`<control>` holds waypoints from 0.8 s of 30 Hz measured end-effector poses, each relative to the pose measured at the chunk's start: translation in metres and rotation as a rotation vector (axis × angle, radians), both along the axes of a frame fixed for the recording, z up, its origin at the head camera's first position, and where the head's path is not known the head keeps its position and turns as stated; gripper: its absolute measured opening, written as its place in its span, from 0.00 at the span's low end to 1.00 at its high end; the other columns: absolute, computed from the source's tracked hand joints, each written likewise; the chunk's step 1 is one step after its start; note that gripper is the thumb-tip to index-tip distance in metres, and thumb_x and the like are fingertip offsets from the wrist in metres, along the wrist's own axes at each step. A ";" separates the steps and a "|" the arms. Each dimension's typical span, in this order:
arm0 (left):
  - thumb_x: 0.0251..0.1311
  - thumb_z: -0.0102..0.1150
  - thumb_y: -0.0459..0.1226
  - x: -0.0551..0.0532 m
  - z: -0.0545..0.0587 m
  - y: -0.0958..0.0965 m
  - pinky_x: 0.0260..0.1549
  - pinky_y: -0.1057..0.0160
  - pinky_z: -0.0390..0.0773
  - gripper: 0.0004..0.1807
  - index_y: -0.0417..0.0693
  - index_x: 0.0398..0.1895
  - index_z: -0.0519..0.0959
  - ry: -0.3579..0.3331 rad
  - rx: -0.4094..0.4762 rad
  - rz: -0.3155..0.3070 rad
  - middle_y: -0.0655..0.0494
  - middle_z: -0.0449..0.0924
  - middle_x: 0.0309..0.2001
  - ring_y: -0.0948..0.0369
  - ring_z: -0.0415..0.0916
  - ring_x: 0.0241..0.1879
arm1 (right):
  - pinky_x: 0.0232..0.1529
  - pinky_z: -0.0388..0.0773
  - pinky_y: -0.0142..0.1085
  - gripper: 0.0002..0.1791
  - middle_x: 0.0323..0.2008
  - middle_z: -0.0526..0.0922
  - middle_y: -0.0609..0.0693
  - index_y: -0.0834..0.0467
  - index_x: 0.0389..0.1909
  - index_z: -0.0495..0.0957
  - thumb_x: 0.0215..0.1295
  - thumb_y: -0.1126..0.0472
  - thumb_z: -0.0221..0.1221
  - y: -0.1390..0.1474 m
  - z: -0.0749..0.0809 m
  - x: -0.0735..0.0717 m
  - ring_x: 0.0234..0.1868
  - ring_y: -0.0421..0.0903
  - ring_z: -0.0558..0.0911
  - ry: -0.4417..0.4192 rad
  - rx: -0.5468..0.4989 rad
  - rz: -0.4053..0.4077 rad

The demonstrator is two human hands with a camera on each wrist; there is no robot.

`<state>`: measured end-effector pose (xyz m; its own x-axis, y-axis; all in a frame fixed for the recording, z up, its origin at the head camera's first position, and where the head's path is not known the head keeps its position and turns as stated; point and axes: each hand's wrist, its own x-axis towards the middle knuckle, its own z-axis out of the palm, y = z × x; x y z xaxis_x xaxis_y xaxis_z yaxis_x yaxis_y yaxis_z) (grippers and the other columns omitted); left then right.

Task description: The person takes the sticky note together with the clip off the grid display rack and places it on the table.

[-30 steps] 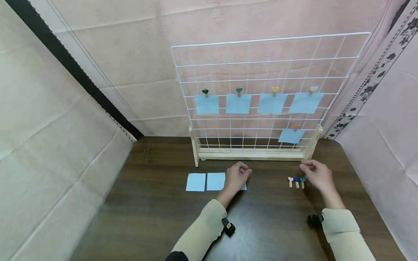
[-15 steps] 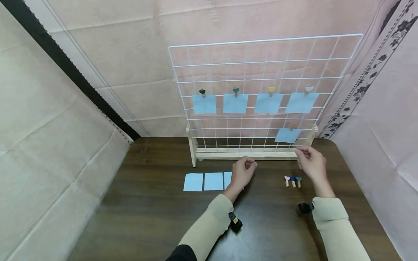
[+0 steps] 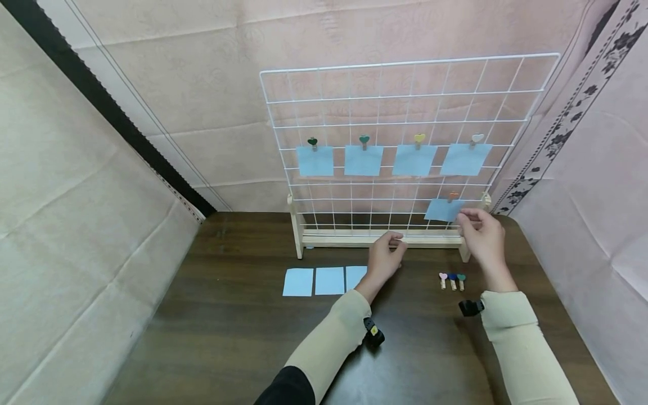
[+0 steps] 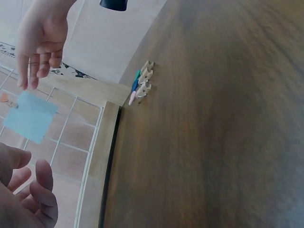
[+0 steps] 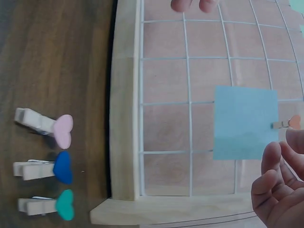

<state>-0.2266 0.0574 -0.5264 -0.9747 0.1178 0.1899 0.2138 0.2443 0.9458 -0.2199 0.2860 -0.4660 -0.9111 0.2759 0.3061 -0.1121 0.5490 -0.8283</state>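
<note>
A light-blue paper note (image 3: 441,210) hangs low on the white wire grid (image 3: 377,184), held by a clothespin with an orange heart (image 5: 294,122). My right hand (image 3: 483,236) is beside this note's right edge, fingers loosely bent and nothing seen between them; whether it touches the paper I cannot tell. Below and left of the note, my left hand (image 3: 386,260) hovers in front of the grid's wooden base (image 3: 354,242). Its fingers are loosely bent too, and no object shows in them. On the table, clothespins with pink (image 5: 63,131), blue (image 5: 62,167) and green (image 5: 65,204) hearts lie in a row.
Higher on the grid, several blue notes (image 3: 363,161) hang in a row under heart clothespins (image 3: 364,139). Three more notes (image 3: 329,281) lie on the dark wooden table (image 3: 228,315), the rightmost partly behind the left hand. Pale cloth (image 3: 126,225) surrounds the table.
Both hands have moved forward toward the grid, the right from near the clothespins up to the low note, the left away from the notes on the table. The hanging notes stay put.
</note>
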 end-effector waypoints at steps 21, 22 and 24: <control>0.76 0.62 0.39 -0.018 0.030 0.028 0.18 0.66 0.79 0.24 0.51 0.72 0.75 -0.105 -0.009 -0.084 0.49 0.80 0.66 0.64 0.83 0.22 | 0.31 0.74 0.21 0.24 0.57 0.81 0.64 0.63 0.69 0.76 0.83 0.53 0.54 -0.005 0.033 -0.016 0.35 0.29 0.80 0.056 0.051 0.110; 0.76 0.62 0.39 -0.019 0.031 0.029 0.16 0.66 0.78 0.24 0.52 0.72 0.75 -0.117 -0.009 -0.086 0.50 0.80 0.66 0.64 0.83 0.23 | 0.31 0.75 0.21 0.23 0.56 0.82 0.65 0.64 0.68 0.77 0.82 0.53 0.55 -0.006 0.033 -0.018 0.35 0.31 0.81 0.064 0.056 0.114; 0.76 0.62 0.39 -0.021 0.032 0.031 0.14 0.65 0.77 0.24 0.53 0.73 0.74 -0.132 -0.009 -0.093 0.49 0.79 0.67 0.64 0.83 0.23 | 0.31 0.74 0.21 0.22 0.54 0.83 0.64 0.63 0.67 0.78 0.82 0.54 0.55 -0.007 0.034 -0.021 0.35 0.32 0.80 0.073 0.074 0.114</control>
<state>-0.2480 0.0879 -0.4939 -0.9760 0.2095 0.0595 0.1100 0.2381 0.9650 -0.2406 0.2788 -0.4323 -0.9096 0.1461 0.3889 -0.2359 0.5889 -0.7730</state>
